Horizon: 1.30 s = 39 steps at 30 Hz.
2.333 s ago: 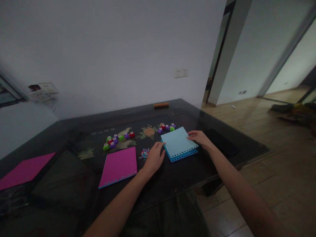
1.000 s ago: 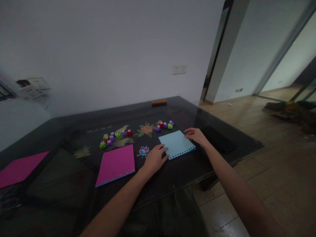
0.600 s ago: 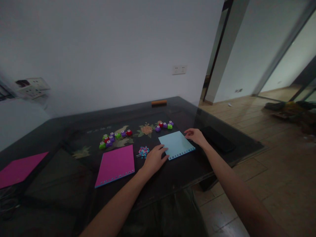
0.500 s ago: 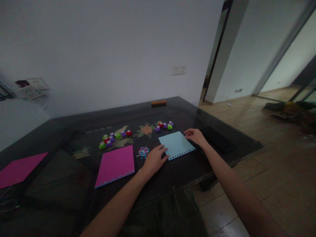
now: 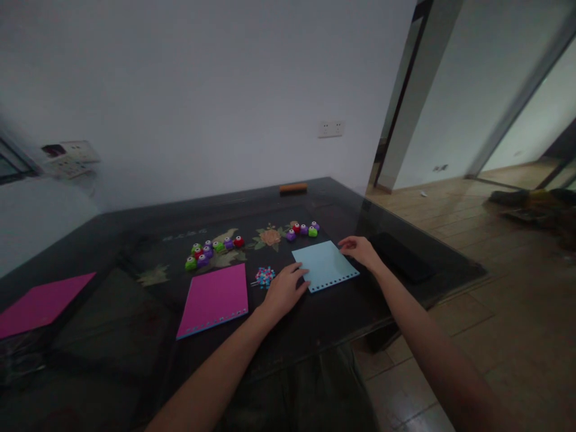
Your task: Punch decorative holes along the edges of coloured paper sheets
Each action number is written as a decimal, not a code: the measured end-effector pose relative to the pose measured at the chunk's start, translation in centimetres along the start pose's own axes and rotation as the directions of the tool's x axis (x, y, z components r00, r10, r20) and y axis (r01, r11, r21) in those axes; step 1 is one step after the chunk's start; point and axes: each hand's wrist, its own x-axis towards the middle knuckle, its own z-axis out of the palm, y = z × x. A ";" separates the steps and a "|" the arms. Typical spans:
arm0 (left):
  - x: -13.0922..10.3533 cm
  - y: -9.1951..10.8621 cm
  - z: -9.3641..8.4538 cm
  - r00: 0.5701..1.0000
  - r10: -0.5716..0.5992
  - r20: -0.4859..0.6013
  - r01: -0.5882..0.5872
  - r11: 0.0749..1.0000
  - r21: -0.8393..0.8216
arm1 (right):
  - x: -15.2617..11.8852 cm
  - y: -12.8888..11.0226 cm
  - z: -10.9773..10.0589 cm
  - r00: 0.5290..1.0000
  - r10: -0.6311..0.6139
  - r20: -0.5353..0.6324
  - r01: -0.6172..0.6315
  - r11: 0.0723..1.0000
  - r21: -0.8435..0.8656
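A light blue sheet stack (image 5: pixel 324 265) with punched holes along its near edge lies on the dark table. My left hand (image 5: pixel 286 289) rests at its left edge, fingers apart and fingertips touching it. At the right far corner, my right hand (image 5: pixel 357 248) has its thumb and forefinger close to the edge; whether they pinch the paper is too small to tell. Left of my left hand lies a small pile of pink, blue and white bits (image 5: pixel 264 276). Farther left is a magenta sheet stack (image 5: pixel 215 300), also with holes along its near edge.
Several red, green and purple eyed pieces (image 5: pixel 202 254) stand behind the magenta stack, and more (image 5: pixel 304 230) behind the blue one. Another magenta sheet (image 5: pixel 42 305) lies far left. A dark flat object (image 5: pixel 399 257) is at the right, an orange-brown bar (image 5: pixel 293 188) near the wall.
The whole view has shifted slightly, moving the table and its objects a little to the right in the picture. Both hands keep nearly the same positions at the blue stack.
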 end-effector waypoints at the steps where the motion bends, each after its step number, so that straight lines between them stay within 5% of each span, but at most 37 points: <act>1: 0.0 0.0 -0.1 1.000 0.007 -0.018 -0.007 1.000 -0.005 | 0.0 0.1 0.0 1.000 0.001 0.000 -0.001 1.000 0.003; 7: 0.4 0.5 -2.0 0.992 0.017 -0.126 -0.024 0.999 -0.048 | 0.1 0.2 -0.2 0.996 -0.032 -0.079 0.033 0.999 0.015; 12: 0.3 -0.1 -6.0 0.981 0.026 -0.195 -0.047 0.994 -0.101 | -0.2 -1.0 -0.5 0.990 -0.038 -0.136 0.040 0.999 0.013; 15: -0.9 -2.9 -9.0 0.974 0.000 -0.227 -0.023 0.995 -0.099 | -0.6 -3.0 -0.4 0.990 -0.058 -0.132 0.063 0.998 0.030; 19: -4.0 -9.5 -11.9 0.940 -0.166 -0.299 0.155 0.986 -0.062 | -0.8 -6.9 0.7 0.981 -0.182 -0.067 0.184 0.983 0.026; 23: -7.5 -15.6 -12.7 0.863 -0.366 -0.348 0.366 0.928 -0.067 | -0.9 -11.7 4.1 0.943 -0.329 0.050 0.321 0.939 0.123; 26: -9.0 -17.8 -12.6 0.825 -0.445 -0.348 0.455 0.889 -0.057 | -1.1 -15.3 8.2 0.892 -0.429 0.141 0.407 0.899 0.162; 32: -9.2 -17.6 -12.8 0.879 -0.389 -0.275 0.400 0.916 -0.017 | -1.3 -19.6 15.7 0.789 -0.491 0.370 0.532 0.847 -0.011; 39: -9.5 -16.8 -13.1 0.950 -0.300 -0.089 0.307 0.948 0.080 | -1.4 -18.9 17.4 0.773 -0.513 0.373 0.612 0.758 -0.227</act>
